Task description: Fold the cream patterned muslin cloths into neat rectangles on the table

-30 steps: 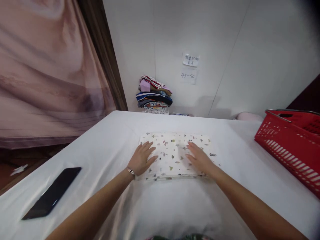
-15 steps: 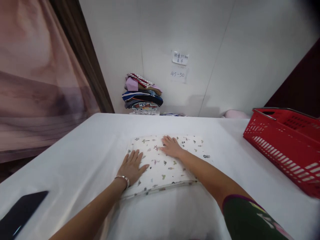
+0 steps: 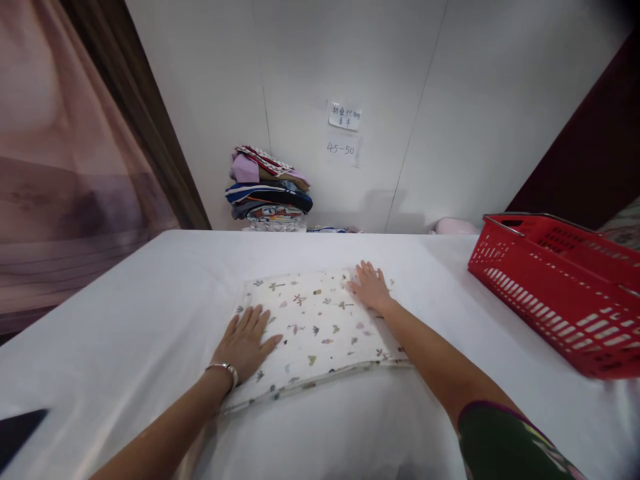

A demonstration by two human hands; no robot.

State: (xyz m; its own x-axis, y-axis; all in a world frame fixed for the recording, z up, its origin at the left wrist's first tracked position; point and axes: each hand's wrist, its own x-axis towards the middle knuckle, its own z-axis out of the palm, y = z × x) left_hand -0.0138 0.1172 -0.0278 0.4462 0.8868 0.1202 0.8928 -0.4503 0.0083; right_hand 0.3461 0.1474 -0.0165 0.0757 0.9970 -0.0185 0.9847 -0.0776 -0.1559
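A white cloth (image 3: 310, 327) printed with small plants and animals lies folded into a flat rectangle on the white-covered table (image 3: 320, 427). My left hand (image 3: 247, 341) rests flat on its left side, fingers spread, a silver bracelet at the wrist. Toward the far right corner, my right hand (image 3: 371, 287) also lies flat on the fabric with the fingers stretched out. Neither hand grips the cloth. The right forearm hides part of the cloth's right edge.
A red plastic basket (image 3: 545, 293) stands on the right. Beyond the far table edge is a stack of folded fabrics (image 3: 270, 187) by the wall. A dark flat object (image 3: 17, 433) lies at the near left, cut off by the frame. A pink curtain (image 3: 65, 167) hangs at left.
My right hand has slid rightward across the cloth, from its middle to the far right corner. My left hand stays on the left side. The view has turned slightly right.
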